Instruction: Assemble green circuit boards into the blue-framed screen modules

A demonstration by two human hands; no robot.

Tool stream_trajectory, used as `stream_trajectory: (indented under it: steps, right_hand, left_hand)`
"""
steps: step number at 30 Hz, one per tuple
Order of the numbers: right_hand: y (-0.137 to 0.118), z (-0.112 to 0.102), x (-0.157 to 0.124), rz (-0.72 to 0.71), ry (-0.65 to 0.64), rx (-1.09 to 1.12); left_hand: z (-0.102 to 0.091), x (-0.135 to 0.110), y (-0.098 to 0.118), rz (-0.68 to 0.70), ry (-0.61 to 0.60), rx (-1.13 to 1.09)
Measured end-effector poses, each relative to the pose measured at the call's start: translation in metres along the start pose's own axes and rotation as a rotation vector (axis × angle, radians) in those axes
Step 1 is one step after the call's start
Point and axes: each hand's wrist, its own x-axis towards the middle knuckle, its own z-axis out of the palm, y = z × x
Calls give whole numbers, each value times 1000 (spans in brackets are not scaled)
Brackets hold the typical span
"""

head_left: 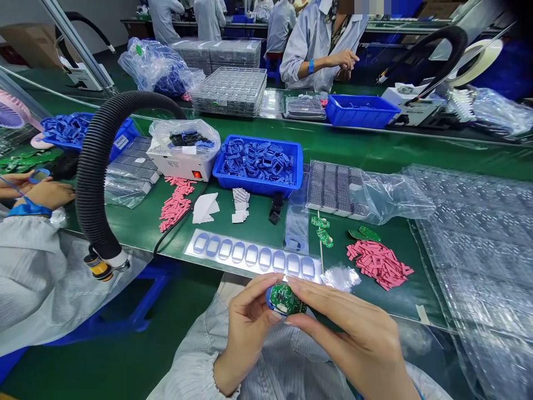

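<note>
Seemingly edge-held, the circuit board (285,299) bridges both grips (249,323) (358,329).

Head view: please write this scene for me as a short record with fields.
Held item: green circuit board with blue casing
Left hand: grips its left end
Right hand: grips its right end
Front: row of nine oval pieces
Blue bin: heaped with small blue parts
Right side: pile of pink strips
</note>
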Motion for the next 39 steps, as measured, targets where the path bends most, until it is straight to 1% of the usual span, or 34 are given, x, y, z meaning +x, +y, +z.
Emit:
stream_trajectory:
  steps: [3, 9, 13, 15, 18, 20, 21, 23, 26, 27, 28, 31, 33, 36, 39]
  right_hand:
    - [0, 2, -1, 1, -5, 5]
    - [1, 2, -4, -34, -11, 3]
    - [3, 2, -5, -68, -20, -13]
    - [3, 2, -6, -85, -6, -48]
    - [5, 4, -7, -119, 16, -121]
    - [5, 6, -9, -133, 10, -147]
    - [6, 7, -10, -138, 2, -153]
    - [7, 9, -12, -154, -22, -145]
    - [8, 15, -16, -163, -31, -73]
    - [8, 17, -17, -130, -15, -27]
    - [8, 19, -17, -65, 12, 31]
    - [7, 23, -15, 235, 96, 245]
    - [7, 22, -11, 373, 85, 387]
    - [7, 17, -5, 418, -19, 543]
    - [6, 11, -5, 399, -62, 545]
  left_hand:
    - [0, 0, 0, -7, -7, 22]
    - [-1, 6, 1, 78, -9, 47]
    - [-1, 10, 3, 84, 12, 72]
    - [-1, 11, 5, 26, 49, 72]
    - [-3, 13, 12, -152, 103, 73]
    - [-4, 14, 17, -257, 93, 60]
    - [-4, 14, 20, -287, 77, 52]
    - [-4, 15, 25, -300, 57, 57]
    - [-4, 14, 31, -244, 80, 130]
    - [-3, 14, 32, -217, 83, 160]
    - [-2, 13, 33, -190, 75, 188]
    - [-1, 10, 35, -109, 19, 291]
    - [0, 9, 36, -33, -11, 354]
    - [-1, 7, 38, 93, -52, 421]
    - [-4, 5, 40, 177, -134, 471]
